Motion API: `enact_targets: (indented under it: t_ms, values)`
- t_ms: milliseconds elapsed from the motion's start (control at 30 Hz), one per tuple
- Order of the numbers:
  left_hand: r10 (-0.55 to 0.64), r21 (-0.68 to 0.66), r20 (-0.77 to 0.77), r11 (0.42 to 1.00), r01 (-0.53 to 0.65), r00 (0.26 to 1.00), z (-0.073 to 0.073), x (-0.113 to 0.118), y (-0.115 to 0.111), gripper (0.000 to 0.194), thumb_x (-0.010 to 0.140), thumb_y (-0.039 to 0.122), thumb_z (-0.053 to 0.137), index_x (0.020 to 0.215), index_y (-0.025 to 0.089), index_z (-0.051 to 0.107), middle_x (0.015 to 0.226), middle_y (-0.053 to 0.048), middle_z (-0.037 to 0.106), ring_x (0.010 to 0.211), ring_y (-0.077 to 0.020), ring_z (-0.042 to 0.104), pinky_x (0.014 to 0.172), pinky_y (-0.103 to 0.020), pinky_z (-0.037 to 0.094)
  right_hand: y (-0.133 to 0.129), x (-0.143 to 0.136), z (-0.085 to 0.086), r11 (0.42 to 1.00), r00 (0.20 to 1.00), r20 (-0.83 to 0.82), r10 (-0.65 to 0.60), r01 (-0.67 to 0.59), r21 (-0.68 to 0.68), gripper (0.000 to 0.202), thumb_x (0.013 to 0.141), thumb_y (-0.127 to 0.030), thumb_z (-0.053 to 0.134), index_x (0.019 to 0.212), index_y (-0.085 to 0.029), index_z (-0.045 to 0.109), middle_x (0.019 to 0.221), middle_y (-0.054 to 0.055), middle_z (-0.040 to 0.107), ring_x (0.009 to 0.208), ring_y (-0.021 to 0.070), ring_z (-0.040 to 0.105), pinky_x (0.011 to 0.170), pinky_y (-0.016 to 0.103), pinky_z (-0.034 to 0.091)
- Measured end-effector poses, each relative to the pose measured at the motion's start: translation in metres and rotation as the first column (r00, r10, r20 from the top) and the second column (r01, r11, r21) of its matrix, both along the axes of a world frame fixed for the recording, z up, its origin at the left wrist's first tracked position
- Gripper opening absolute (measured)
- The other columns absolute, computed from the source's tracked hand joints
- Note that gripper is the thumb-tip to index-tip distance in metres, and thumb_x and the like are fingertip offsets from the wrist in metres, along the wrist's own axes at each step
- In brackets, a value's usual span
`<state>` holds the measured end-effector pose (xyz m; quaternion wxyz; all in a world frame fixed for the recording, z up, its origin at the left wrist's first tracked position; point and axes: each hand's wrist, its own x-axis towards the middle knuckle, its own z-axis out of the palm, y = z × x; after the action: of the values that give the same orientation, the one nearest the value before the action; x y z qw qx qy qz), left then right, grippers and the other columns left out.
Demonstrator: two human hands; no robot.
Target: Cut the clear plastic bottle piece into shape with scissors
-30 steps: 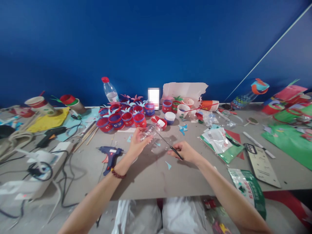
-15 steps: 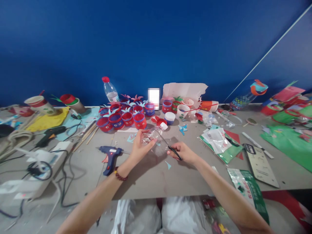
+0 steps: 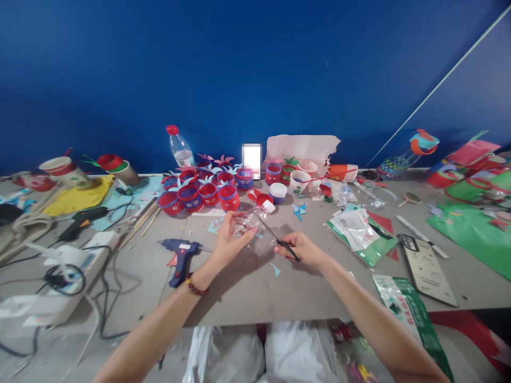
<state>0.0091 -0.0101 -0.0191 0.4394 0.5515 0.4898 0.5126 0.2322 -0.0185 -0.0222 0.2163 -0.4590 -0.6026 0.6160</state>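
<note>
Fingers of my left hand are wrapped round a clear plastic bottle, which is tilted with its white-capped end up and to the right. My right hand grips the black handles of a pair of scissors. Their long blades point up and left and lie at the bottle's near side; I cannot tell whether they have cut into it. Small blue paper scraps lie just below my hands. Behind the bottle stand several red and purple cups with eyes and paper leaves.
A blue glue gun lies left of my left hand, near a white power strip with tangled cables. At right are green packets and a phone. A red-capped bottle stands at the back wall.
Hardly anything differs. The scissors and my right hand have shifted very slightly; my left hand keeps its hold on the bottle.
</note>
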Motion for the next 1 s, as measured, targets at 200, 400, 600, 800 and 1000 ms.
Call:
enact_targets:
  t_ms: [200, 400, 600, 800, 1000]
  values:
    - [0.000, 0.017, -0.006, 1.000, 0.000, 1.000, 0.002, 0.000, 0.000, 0.043, 0.070, 0.036, 0.076, 0.102, 0.022, 0.051, 0.089, -0.001, 0.064, 0.074, -0.0157, 0.065, 0.063, -0.029, 0.056, 0.001, -0.001, -0.001, 1.000, 1.000, 0.013, -0.019, 0.019, -0.006, 0.052, 0.064, -0.057, 0.077, 0.053, -0.018, 0.044, 0.046, -0.007, 0.040, 0.045, 0.0053, 0.029, 0.045, 0.023, 0.019]
    - [0.023, 0.029, -0.014, 0.999, -0.023, 1.000, 0.001, 0.000, 0.001, 0.044, 0.069, 0.035, 0.076, 0.102, 0.021, 0.051, 0.088, -0.001, 0.064, 0.075, -0.0157, 0.065, 0.067, -0.030, 0.054, 0.002, -0.001, -0.003, 1.000, 0.998, 0.055, -0.029, 0.029, 0.001, 0.052, 0.064, -0.057, 0.076, 0.053, -0.018, 0.043, 0.047, -0.007, 0.038, 0.047, 0.0061, 0.028, 0.045, 0.023, 0.020]
    - [0.014, 0.037, -0.023, 0.999, -0.013, 1.000, 0.000, 0.000, 0.001, 0.043, 0.071, 0.034, 0.075, 0.103, 0.021, 0.050, 0.090, -0.001, 0.064, 0.075, -0.0151, 0.065, 0.068, -0.029, 0.053, 0.001, -0.002, 0.002, 0.998, 0.994, 0.096, -0.057, 0.058, -0.009, 0.056, 0.060, -0.062, 0.076, 0.052, -0.019, 0.041, 0.046, -0.007, 0.036, 0.046, 0.0059, 0.028, 0.044, 0.023, 0.020]
    - [0.009, 0.011, -0.009, 1.000, -0.009, 1.000, 0.003, 0.001, 0.000, 0.044, 0.070, 0.037, 0.076, 0.102, 0.022, 0.050, 0.092, -0.002, 0.064, 0.075, -0.0158, 0.065, 0.064, -0.029, 0.055, -0.001, -0.004, 0.007, 0.996, 0.993, 0.092, -0.069, 0.073, -0.043, 0.056, 0.059, -0.061, 0.077, 0.051, -0.019, 0.041, 0.044, -0.008, 0.036, 0.044, 0.0056, 0.029, 0.043, 0.022, 0.022]
    - [0.014, 0.038, -0.044, 0.999, -0.013, 0.999, 0.001, 0.000, 0.001, 0.047, 0.069, 0.038, 0.077, 0.104, 0.021, 0.050, 0.099, -0.005, 0.063, 0.080, -0.0176, 0.065, 0.066, -0.031, 0.056, -0.003, -0.005, 0.011, 0.996, 0.995, 0.063, -0.075, 0.078, -0.049, 0.054, 0.063, -0.058, 0.077, 0.049, -0.018, 0.042, 0.041, -0.007, 0.039, 0.041, 0.0050, 0.029, 0.042, 0.022, 0.024]
